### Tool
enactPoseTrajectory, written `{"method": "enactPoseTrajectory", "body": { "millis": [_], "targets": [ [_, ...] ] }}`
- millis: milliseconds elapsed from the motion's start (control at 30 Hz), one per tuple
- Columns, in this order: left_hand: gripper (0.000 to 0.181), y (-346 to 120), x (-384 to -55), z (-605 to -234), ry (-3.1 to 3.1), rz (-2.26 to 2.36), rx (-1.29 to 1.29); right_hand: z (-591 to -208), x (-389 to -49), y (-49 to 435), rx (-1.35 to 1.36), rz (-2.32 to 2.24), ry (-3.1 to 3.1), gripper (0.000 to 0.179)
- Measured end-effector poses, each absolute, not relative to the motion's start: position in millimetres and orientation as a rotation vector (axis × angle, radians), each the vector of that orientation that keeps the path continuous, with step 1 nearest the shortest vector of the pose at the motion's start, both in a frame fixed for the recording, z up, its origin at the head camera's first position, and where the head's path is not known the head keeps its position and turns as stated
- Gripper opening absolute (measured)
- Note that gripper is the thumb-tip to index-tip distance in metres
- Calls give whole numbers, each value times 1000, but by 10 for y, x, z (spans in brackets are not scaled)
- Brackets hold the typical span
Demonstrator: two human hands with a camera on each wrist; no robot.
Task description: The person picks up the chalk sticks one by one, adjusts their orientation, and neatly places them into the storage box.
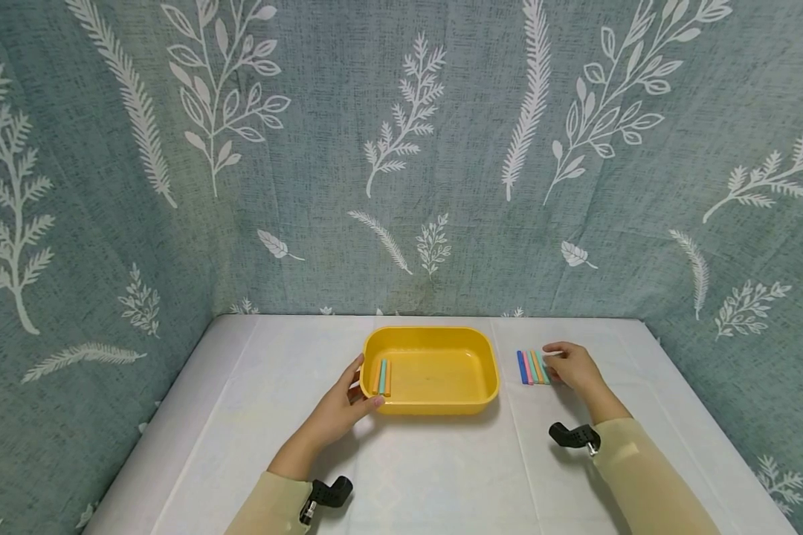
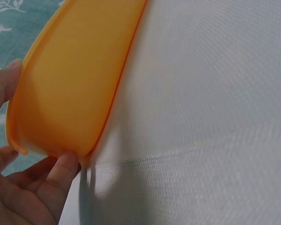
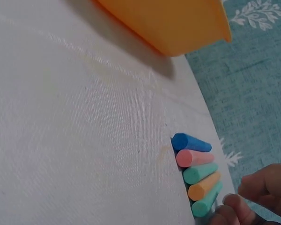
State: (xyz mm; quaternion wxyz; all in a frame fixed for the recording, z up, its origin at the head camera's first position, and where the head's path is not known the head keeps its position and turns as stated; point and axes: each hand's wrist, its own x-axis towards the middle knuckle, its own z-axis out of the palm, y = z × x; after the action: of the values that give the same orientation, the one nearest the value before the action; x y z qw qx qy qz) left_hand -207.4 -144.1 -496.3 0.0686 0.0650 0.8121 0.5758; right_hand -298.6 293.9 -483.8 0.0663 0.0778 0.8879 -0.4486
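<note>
My left hand (image 1: 337,407) grips the yellow plastic tray (image 1: 442,408) at its near left corner, thumb at the front rim and fingers along the left side. Inside the tray, at its left end, lie orange and light green chalk sticks (image 1: 382,377) side by side. To the right of the tray, a row of chalk sticks lies on the table: a blue chalk (image 3: 191,142), a pink chalk (image 3: 194,158), two green ones and an orange chalk (image 3: 203,186). My right hand (image 1: 575,368) is at the row's right end, thumb and fingertips apart beside the outermost green chalk (image 3: 207,200).
A white cloth covers the table (image 1: 435,475). Behind and at both sides hangs a grey-green curtain (image 1: 321,245) with white leaf prints. Each sleeve carries a black wrist camera (image 1: 571,435).
</note>
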Motion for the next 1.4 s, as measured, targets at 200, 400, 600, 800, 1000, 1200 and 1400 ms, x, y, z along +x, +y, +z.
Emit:
{"method": "enactPoseTrajectory", "body": {
  "millis": [200, 400, 600, 800, 1000, 1200, 1400],
  "targets": [
    [94, -1436, -2071, -4947, 2437, 1751, 200, -4867, -3031, 2959, 233, -1302, 2674, 39],
    [92, -1430, -2080, -4963, 2446, 1760, 188, -4867, -3064, 2950, 234, -1231, 2650, 42],
    [91, -1411, -2084, -4977, 2459, 1751, 159, -4853, -3096, 2933, 161, -1085, 2659, 46],
    [92, -1432, -2083, -4978, 2451, 1756, 187, -4867, -3130, 2936, 76, -1036, 2669, 46],
    [92, -1435, -2076, -4976, 2438, 1748, 203, -4867, -3128, 2953, 61, -968, 2681, 48],
    [92, -1430, -2066, -4959, 2451, 1732, 198, -4844, -3122, 2968, 47, -944, 2671, 52],
    [91, -1423, -2070, -4961, 2470, 1735, 188, -4841, -3132, 2990, 50, -936, 2684, 52]
  ]
}}
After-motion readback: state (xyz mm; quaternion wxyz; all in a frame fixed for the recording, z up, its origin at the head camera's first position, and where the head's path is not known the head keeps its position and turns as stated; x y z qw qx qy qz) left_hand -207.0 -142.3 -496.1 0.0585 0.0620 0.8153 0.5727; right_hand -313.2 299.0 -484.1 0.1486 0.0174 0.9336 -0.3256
